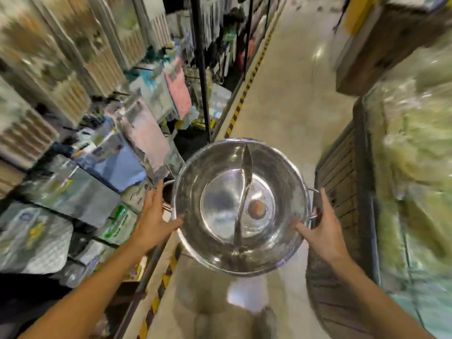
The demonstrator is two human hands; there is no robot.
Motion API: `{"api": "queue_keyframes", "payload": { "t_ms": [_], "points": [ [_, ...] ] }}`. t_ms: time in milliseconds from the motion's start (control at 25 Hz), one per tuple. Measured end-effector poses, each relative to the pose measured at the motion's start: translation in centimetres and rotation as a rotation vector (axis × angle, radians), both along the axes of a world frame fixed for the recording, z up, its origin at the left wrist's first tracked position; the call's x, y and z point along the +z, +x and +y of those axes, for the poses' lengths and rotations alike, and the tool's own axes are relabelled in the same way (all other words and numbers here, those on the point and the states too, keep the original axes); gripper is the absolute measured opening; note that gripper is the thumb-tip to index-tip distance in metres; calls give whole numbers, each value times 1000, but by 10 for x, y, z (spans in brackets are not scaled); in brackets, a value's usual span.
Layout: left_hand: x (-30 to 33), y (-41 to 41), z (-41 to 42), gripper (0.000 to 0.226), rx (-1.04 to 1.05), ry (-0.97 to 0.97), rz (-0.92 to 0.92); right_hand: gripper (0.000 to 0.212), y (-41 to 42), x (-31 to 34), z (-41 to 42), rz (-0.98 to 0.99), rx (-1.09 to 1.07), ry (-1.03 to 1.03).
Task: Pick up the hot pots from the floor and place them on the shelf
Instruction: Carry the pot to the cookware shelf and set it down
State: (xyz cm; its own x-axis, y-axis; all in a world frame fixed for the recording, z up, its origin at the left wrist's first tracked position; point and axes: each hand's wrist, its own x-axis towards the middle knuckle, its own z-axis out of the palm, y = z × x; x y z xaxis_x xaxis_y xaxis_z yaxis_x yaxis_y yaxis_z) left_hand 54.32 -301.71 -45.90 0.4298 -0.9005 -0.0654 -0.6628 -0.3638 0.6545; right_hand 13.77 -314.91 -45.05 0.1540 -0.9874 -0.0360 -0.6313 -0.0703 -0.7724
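Observation:
A shiny steel hot pot point(220, 167) with a curved divider down its middle and a round sticker inside hangs above the aisle floor, held level between both hands. My left hand point(154, 216) grips its left rim beside the wire handle. My right hand point(320, 228) grips the right rim at the other wire handle. The shelf point(80, 192) stands to the left, packed with wrapped goods; the pot's left edge is close to it. The whole view is blurred by motion.
A yellow-and-black striped strip point(244, 94) runs along the shelf's foot. A black upright post point(203, 69) rises just beyond the pot. Wrapped bundles on a wooden pallet point(342, 182) stand at the right. The pale concrete aisle point(288, 69) runs ahead between them.

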Motion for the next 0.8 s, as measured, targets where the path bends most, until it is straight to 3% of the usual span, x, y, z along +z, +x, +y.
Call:
{"api": "queue_keyframes", "payload": {
  "t_ms": [400, 800],
  "points": [
    [60, -19, 66, 108, 32, -150, 51, 116, -21, 42, 29, -22, 115, -62],
    [74, -107, 266, 109, 641, -87, -66, 111, 72, 29, 17, -30, 741, -83]
  ]
}}
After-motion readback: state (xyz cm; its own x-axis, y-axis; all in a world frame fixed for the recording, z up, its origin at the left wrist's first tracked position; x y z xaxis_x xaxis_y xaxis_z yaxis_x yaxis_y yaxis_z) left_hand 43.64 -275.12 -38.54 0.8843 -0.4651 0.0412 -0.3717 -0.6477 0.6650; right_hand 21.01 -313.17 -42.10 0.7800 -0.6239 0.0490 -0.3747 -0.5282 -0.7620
